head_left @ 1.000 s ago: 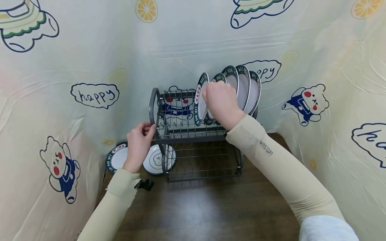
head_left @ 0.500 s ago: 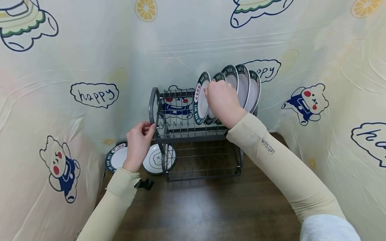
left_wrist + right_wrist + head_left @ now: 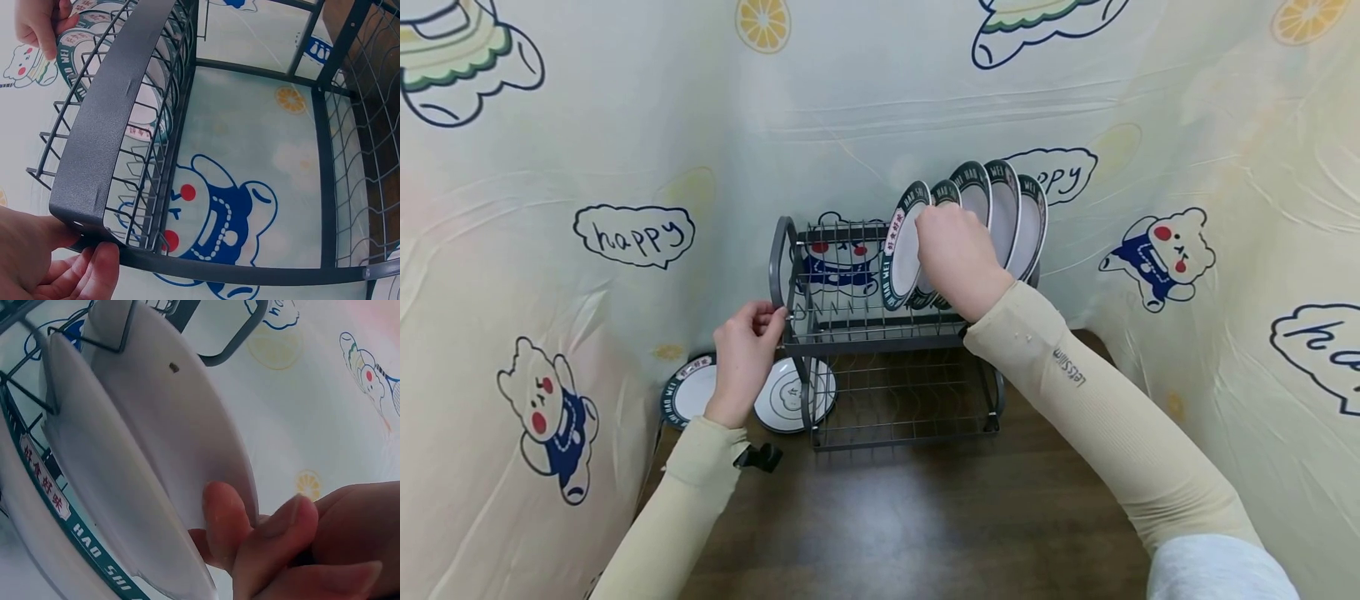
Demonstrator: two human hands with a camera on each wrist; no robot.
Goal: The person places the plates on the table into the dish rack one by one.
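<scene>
In the head view a dark two-tier dish rack [image 3: 880, 344] stands on the brown table. My left hand [image 3: 743, 358] pinches its left side frame; the left wrist view shows thumb and fingers around the frame's corner [image 3: 87, 215]. Several white plates with green lettered rims stand on edge in the top tier's right half. My right hand [image 3: 961, 257] holds the leftmost plate [image 3: 902, 254] by its upper edge. In the right wrist view fingers [image 3: 226, 515] press that plate's pale underside [image 3: 181, 425], beside a neighbouring plate [image 3: 112, 462]. The thumb's contact is partly hidden.
A green-rimmed plate [image 3: 694, 393] and a white plate [image 3: 790, 400] with a line drawing lie at the rack's left, partly hidden by the left arm and rack. The wire lower tier [image 3: 902, 408] sits below. A printed curtain [image 3: 850, 108] hangs close behind and at both sides.
The top of the leftmost plate has tilted to the right, showing more of its white face. My right hand has shifted slightly right. The left hand stays on the rack.
</scene>
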